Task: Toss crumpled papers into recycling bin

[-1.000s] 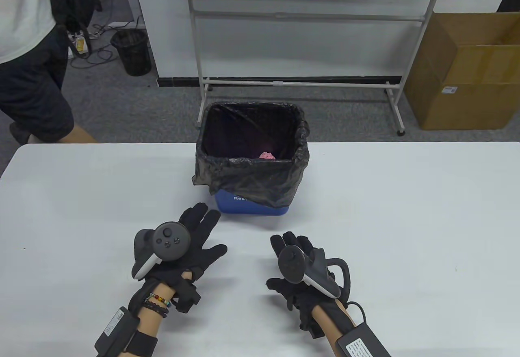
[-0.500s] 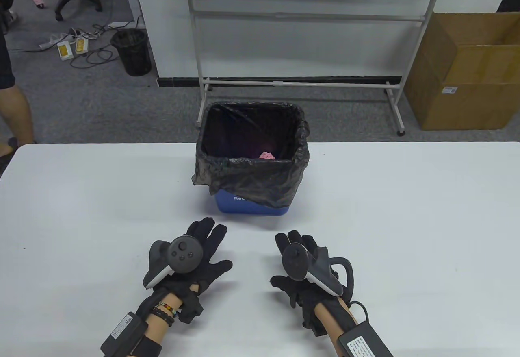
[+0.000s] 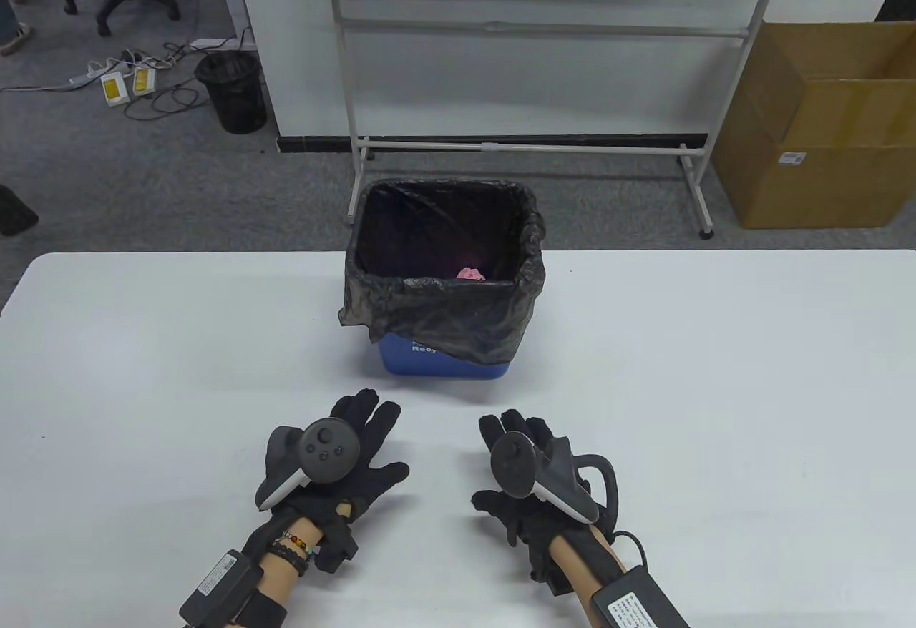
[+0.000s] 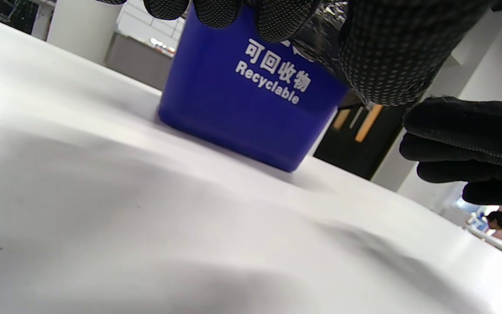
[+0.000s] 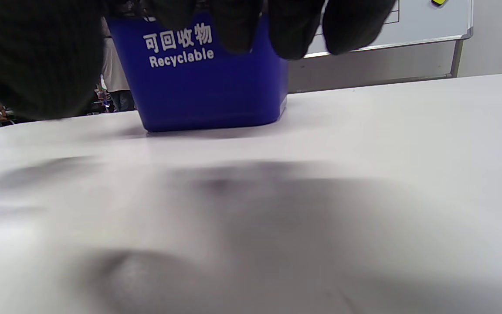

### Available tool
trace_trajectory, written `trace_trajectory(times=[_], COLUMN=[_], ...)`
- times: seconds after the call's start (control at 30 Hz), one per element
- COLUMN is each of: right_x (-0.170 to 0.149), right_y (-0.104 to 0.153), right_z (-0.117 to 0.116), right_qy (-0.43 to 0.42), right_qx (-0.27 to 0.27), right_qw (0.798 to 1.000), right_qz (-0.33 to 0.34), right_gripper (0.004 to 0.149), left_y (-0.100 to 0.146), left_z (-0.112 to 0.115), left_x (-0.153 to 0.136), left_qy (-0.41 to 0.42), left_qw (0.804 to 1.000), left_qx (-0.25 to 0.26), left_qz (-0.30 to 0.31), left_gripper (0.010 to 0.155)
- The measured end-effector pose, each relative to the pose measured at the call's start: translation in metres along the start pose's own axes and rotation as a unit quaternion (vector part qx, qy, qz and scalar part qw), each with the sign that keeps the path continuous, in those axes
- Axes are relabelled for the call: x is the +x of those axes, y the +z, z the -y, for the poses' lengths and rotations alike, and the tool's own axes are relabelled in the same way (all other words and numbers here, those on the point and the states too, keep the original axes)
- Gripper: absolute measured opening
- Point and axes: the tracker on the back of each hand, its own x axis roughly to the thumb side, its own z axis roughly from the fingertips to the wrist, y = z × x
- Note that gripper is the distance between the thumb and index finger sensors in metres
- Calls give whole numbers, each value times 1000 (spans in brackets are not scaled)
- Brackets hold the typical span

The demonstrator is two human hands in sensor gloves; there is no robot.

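The recycling bin is stood upright, mouth upward; pink crumpled paper is seen inside. Left hand and right hand are spread, nothing held.

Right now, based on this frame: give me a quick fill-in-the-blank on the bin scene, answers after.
1. The recycling bin is lined with a ____ plastic bag.
2. The crumpled paper visible inside the bin is ____.
3. The English word printed on the bin is ____.
4. The left hand and right hand hold ____.

Answers: black; pink; Recyclable; nothing
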Motion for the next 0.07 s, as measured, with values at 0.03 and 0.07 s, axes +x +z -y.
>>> trace_trajectory(times=[0.03, 0.07], right_x=[0, 0], right_y=[0, 0], right_z=[0, -1], right_qy=[-1, -1], right_qx=[1, 4], right_qw=[1000, 1000], right_qz=[0, -2], right_gripper=[97, 97], left_y=[0, 0], left_z=[0, 1], left_x=[0, 0], left_qy=[1, -1], left_qw=[1000, 1000], left_qx=[-2, -4], left_qz=[0, 1], left_gripper=[84, 83])
